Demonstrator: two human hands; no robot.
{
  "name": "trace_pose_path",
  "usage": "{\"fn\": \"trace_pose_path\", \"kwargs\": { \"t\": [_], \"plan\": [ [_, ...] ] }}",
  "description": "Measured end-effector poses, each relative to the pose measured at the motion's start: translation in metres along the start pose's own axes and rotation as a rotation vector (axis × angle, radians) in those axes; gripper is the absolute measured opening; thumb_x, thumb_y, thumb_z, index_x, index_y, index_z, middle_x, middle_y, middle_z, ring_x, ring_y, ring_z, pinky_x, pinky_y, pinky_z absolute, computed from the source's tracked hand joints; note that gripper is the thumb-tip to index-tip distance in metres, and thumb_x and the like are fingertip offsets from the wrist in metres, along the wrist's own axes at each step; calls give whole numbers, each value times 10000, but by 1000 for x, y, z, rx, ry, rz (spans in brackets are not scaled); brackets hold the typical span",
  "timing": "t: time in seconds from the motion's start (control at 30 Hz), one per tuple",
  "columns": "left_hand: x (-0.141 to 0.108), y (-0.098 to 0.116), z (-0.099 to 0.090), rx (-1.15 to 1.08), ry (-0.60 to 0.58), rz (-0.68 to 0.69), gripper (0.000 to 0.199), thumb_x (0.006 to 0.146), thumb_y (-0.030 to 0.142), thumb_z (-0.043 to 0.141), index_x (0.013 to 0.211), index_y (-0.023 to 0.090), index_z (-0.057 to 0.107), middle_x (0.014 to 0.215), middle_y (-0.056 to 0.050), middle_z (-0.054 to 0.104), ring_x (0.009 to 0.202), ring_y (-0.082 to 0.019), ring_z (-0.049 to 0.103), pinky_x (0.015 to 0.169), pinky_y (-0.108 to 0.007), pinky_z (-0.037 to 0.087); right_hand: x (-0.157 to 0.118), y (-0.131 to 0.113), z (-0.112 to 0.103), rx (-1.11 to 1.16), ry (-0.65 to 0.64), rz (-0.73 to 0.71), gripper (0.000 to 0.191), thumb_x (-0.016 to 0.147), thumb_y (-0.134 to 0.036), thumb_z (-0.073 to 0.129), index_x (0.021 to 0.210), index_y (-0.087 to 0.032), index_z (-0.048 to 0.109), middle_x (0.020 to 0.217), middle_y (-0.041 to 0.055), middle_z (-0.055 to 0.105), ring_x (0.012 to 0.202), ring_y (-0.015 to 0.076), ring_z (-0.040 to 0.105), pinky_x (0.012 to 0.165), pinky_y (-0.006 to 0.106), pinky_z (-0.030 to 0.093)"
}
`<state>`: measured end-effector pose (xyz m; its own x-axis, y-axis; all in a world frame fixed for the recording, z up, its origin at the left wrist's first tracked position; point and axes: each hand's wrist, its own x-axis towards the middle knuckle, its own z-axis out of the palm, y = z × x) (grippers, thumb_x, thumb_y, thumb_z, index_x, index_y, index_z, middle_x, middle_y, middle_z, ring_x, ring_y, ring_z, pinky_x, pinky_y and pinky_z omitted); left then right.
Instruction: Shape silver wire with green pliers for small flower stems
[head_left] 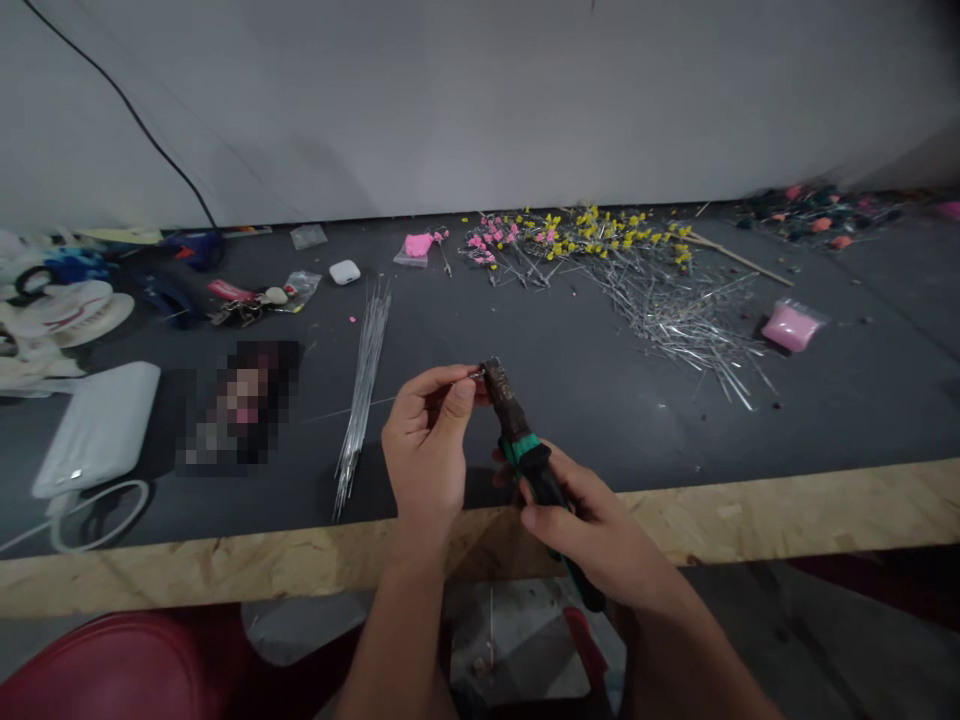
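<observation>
My left hand (435, 440) pinches a thin metal wire (475, 374) between thumb and fingers, near the front of the dark table. My right hand (589, 520) is wrapped round the black and green handles of pliers (525, 450). The jaws of the pliers meet the wire's end beside my left fingertips; whether they are fully closed on it is too small to tell. A bundle of straight wires (366, 385) lies to the left of my left hand. Behind and to the right is a heap of loose wires (682, 320).
Wires with yellow (600, 235) and pink tips (491, 235) lie along the wall. A pink packet (793, 326) is at right. On the left are a white case (345, 272), keys (251, 304) and a white power bank (101, 430). A wooden edge (300, 565) runs along the front.
</observation>
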<state>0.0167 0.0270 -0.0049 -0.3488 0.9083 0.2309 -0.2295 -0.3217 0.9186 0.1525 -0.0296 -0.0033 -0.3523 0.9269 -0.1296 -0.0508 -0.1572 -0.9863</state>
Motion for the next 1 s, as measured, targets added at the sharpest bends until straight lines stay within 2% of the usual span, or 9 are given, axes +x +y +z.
{"fn": "trace_pose_path", "kwargs": {
  "t": [0.3,0.43,0.53,0.63,0.73,0.83,0.9,1.0],
  "plan": [
    [-1,1,-1,7,-14,-33,94,778,222,703,869,234,683,841,18,721,735,-93,675,708,-204,553,1,3,0,-89,59,-94,103,784,-109,517,790,-211,520,843,-5,469,754,135,444,662,250,358],
    [1,3,0,-31,-25,-45,89,776,208,703,861,229,681,828,14,719,726,-96,675,710,-215,556,0,4,-3,-55,54,-61,67,786,-145,541,768,-209,528,893,12,514,811,153,478,710,266,380],
    [4,3,-1,-89,22,-43,54,798,204,676,849,215,663,852,3,713,765,-113,681,729,-246,559,-1,6,-6,17,47,-7,90,781,-210,584,717,-206,521,958,29,554,800,161,505,697,273,399],
    [6,3,-5,-137,26,-61,34,803,195,664,834,204,655,856,-2,710,785,-123,684,729,-264,560,0,6,-14,43,110,-6,103,782,-263,602,713,-207,550,1059,47,579,926,201,542,773,297,418],
    [4,3,-7,-138,-28,-112,61,767,197,699,811,201,657,856,-7,712,763,-130,684,700,-270,564,6,3,-29,-137,239,-11,54,780,-267,599,777,-213,601,1131,52,571,1019,226,536,861,331,397],
    [-1,2,-7,-124,-74,-166,84,734,207,729,785,198,663,839,-16,715,744,-139,684,677,-274,568,15,-1,-52,-432,331,22,156,734,-239,630,888,-229,647,1137,45,567,974,226,548,862,351,394],
    [-4,2,-6,-131,-96,-181,87,728,203,735,785,202,670,836,-15,717,744,-140,686,677,-275,572,23,0,-68,-538,292,45,187,719,-223,633,902,-241,670,1124,38,578,957,231,565,819,339,412],
    [-7,-1,-6,-157,-135,-189,87,735,180,730,796,220,683,844,-2,722,755,-132,690,686,-265,571,34,4,-87,-690,204,60,98,673,-212,675,770,-224,692,1041,61,609,969,268,567,818,367,425]
  ]
}}
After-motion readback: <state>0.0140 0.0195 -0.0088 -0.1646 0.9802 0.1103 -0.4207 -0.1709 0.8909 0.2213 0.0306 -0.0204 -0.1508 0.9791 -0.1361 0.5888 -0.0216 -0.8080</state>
